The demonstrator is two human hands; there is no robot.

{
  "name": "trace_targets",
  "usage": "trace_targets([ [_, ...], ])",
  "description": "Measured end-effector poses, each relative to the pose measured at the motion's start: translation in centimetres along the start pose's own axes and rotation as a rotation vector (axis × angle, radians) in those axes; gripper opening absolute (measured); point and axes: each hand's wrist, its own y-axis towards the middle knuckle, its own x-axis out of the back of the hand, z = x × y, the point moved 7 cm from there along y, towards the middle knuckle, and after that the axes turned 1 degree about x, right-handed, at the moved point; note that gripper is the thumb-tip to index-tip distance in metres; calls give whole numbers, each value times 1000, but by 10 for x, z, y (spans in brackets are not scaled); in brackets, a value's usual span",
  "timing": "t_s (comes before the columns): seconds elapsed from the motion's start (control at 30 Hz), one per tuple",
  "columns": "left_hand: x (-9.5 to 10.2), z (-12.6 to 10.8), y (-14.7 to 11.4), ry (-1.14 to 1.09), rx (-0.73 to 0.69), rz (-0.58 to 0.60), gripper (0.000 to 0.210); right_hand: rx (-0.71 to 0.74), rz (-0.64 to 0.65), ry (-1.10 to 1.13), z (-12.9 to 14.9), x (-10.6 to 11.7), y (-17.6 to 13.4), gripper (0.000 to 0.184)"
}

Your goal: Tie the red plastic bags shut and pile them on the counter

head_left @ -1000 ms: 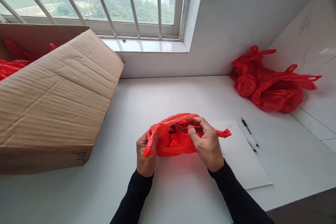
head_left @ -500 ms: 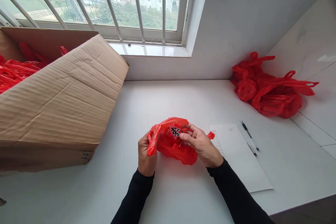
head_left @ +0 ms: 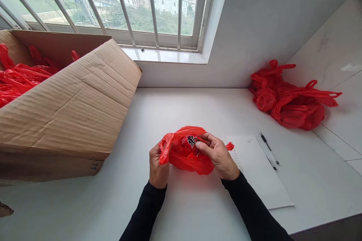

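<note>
A red plastic bag (head_left: 192, 166) is held above the white table, its mouth spread toward me. My left hand (head_left: 158, 165) grips the bag's left edge, closed around the gathered plastic. Inside the mouth shows a small red packet (head_left: 191, 141) with a black character outlined in white. My right hand (head_left: 219, 154) pinches this packet between thumb and fingers. The fingertips cover its right side, so its full shape is hidden. A knotted red bit of the bag sticks out behind the right hand.
On the left a large cardboard box (head_left: 70, 101) holds several red bags (head_left: 25, 77). More red bags (head_left: 294, 99) lie heaped in the right corner. A sheet of paper (head_left: 263, 180) with handwriting and a pen (head_left: 267, 143) lie right of my hands. A barred window (head_left: 166, 11) is behind.
The packet has tilted slightly within the bag and shifted a little right, along with my right hand. Both hands keep their hold. The whole view has shifted slightly.
</note>
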Motion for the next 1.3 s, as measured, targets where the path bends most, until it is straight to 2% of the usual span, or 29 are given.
trace_targets([
  [0.23, -1, -1, -1, -11, 9, 9, 40, -20, -31, 3, -1, 3, 1, 32],
  [0.6, -2, -2, 0, -19, 51, -9, 42, -55, 50, 37, -4, -3, 0, 30],
  [0.9, -1, -2, -1, -14, 29, 20, 29, -9, 16, 0, 3, -2, 1, 24],
  [1.1, -2, -2, 1, -15, 18, 25, 31, -19, 13, -5, 2, -1, 3, 24],
  [1.2, -3, -6, 1, -18, 19, 43, 23, -13, 2, -7, 3, -1, 3, 25],
  [1.3, -6, -8, 0, -53, 35, 74, 31, -4, -27, -5, 4, 0, 3, 25],
])
